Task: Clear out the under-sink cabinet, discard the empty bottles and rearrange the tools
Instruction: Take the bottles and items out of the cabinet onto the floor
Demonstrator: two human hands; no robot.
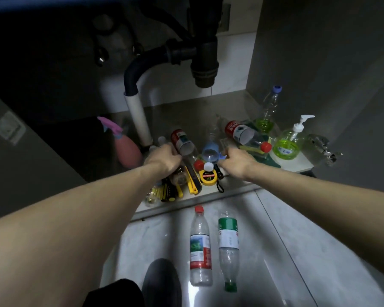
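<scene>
two bottles (200, 247) on floor, one tape measure (208, 177).

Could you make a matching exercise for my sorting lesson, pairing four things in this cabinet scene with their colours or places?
Things:
1. tape measure
2. spray bottle
3. green-label bottle
4. pump bottle

Descriptions:
A. pink, at the left of the cabinet
B. lying on the floor outside the cabinet
C. yellow, between the two hands
D. upright at the right, with green liquid

Pairs: 1-C, 2-A, 3-B, 4-D
</scene>
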